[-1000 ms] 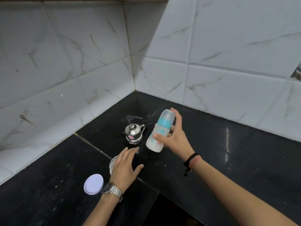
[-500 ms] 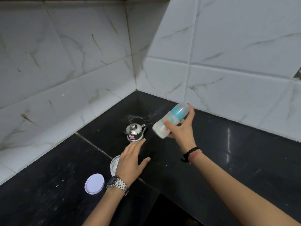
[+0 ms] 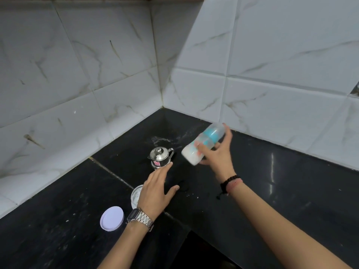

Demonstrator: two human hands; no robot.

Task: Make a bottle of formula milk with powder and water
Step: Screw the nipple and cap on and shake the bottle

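Capped bottle (image 3: 202, 146), upright a second earlier, now lay tipped nearly sideways above the surface (image 3: 291, 181), right hand (image 3: 215, 152) fingers clenched round it, left hand (image 3: 157, 189) released, hovering flat — likely shaking, mixing nearly done.

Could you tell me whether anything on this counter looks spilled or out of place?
Yes: white splashes or powder streak the black counter in the corner behind the steel pot, and a few white specks lie nearer the front. The jar stands open, its lid beside it.
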